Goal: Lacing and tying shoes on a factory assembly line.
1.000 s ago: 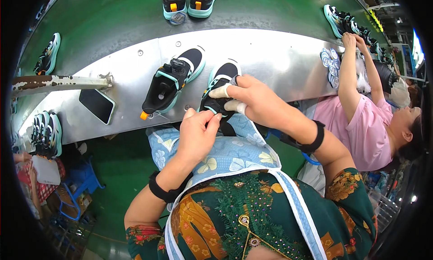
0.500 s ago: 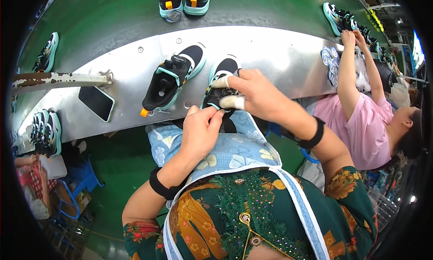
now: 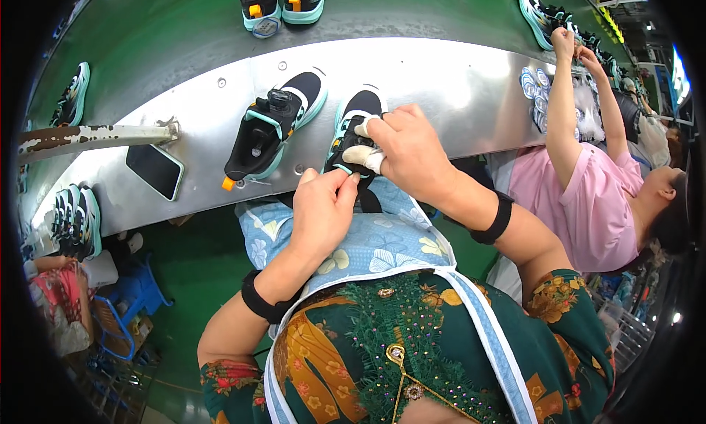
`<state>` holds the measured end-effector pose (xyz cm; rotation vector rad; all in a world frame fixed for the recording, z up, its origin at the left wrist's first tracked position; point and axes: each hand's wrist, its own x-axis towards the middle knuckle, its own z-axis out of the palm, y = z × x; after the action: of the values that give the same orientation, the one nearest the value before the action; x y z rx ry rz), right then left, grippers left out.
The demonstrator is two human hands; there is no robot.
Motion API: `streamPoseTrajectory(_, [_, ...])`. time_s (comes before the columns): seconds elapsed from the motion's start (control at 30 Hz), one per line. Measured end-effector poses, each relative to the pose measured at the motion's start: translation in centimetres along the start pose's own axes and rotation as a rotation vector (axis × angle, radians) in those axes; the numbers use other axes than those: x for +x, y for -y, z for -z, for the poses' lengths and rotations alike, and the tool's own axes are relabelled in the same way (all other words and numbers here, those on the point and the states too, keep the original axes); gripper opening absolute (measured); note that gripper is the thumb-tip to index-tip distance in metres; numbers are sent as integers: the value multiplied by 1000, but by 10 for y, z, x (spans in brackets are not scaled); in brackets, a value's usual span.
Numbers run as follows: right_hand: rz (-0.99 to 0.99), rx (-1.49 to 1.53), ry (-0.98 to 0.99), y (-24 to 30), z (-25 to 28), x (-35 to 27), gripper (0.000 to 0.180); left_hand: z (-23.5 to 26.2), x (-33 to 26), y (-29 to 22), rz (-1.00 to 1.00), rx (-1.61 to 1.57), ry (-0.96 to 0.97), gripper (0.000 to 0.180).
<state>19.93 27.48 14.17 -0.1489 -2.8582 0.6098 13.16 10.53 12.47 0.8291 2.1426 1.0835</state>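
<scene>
A black sneaker with white and mint trim point(image 3: 362, 102) lies on the metal bench edge in front of me, toe pointing away. My left hand point(image 3: 323, 207) pinches the near end of its collar between thumb and forefinger. Over the shoe's opening, my right hand point(image 3: 412, 150) is closed on the tongue and lace area, with white covers on thumb and forefinger. What exactly those fingertips grip is partly hidden. Just left lies the matching sneaker point(image 3: 307, 93), touched by neither hand, its orange heel tab toward me.
A phone point(image 3: 154, 171) rests at left beside a rusty metal bar point(image 3: 95, 136). Another pair of sneakers point(image 3: 303, 12) stands on the green surface beyond. At right, a co-worker in a pink top point(image 3: 588, 203) handles shoes near round blue-white pieces point(image 3: 535, 93). More shoes point(image 3: 77, 222) stand at left.
My right hand has pulled slightly up, its fingers more curled over the shoe. The left hand keeps its pinch. The co-worker's hands have moved a little apart.
</scene>
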Motion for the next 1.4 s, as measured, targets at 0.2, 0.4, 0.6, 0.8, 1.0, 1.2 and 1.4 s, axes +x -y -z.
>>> streamPoseTrajectory(0.2, [-62, 469, 173, -11, 15, 1, 28, -1, -2, 0, 29, -37, 17, 29])
streamPoseTrajectory(0.4, [14, 140, 9, -3, 1, 2, 30, 2, 1, -3, 42, 24, 73, 28])
streamPoseTrajectory(0.6, [-330, 544, 369, -30, 43, 24, 37, 35, 14, -8, 522, -571, 341, 43])
streamPoseTrajectory(0.8, [-60, 623, 401, -22, 15, 18, 31, 17, 14, 1, 488, -613, 327, 35])
streamPoseTrajectory(1.0, [-137, 860, 470, -37, 12, 22, 31, 16, 14, 3, 499, -602, 300, 32])
streamPoseTrajectory(1.2, [-129, 664, 361, -37, 22, 8, 39, 13, 10, -2, 462, -700, 291, 27])
streamPoseTrajectory(1.4, [-53, 247, 321, -24, 24, 17, 29, 13, 9, -1, 443, -654, 304, 30])
